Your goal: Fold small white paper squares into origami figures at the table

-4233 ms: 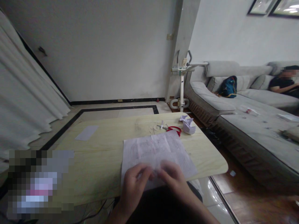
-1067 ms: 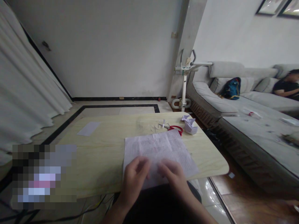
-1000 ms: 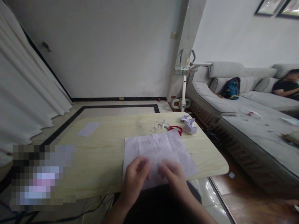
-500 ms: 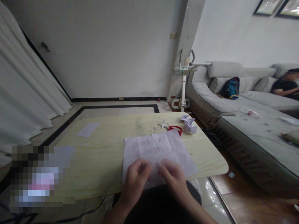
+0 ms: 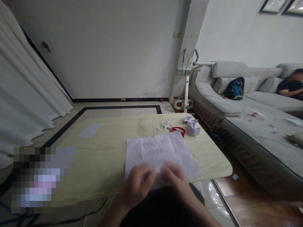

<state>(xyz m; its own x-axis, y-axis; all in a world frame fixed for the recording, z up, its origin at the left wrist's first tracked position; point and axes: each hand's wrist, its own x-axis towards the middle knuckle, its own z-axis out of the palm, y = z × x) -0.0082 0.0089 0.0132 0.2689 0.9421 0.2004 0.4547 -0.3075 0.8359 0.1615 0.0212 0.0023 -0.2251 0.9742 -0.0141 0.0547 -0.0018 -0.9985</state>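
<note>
My left hand (image 5: 141,178) and my right hand (image 5: 175,176) face each other over the near edge of the table. Both have curled fingers, with thumbs and fingertips pinched close together. Between them shows a small whitish piece (image 5: 158,169), blurred and partly hidden, so its kind is unclear. Beneath the hands a creased printed sheet of paper (image 5: 153,148) lies spread out, its near edge reaching the table's front. Just past its far right corner are red-handled scissors (image 5: 178,129), with thin pale scraps around the blades.
Folded, crumpled paper (image 5: 193,127) stands at the table's far right. A plain paper rectangle (image 5: 90,130) lies at the far left of the wooden table (image 5: 104,164). A blurred-out patch covers the near left corner. To the right, a person (image 5: 290,85) sits on a grey sofa (image 5: 260,126).
Both hands stay over the sheet, fingertips slightly shifted; the whitish piece between them shows more plainly now. The view has moved very slightly. Sheet and scissors lie as before.
</note>
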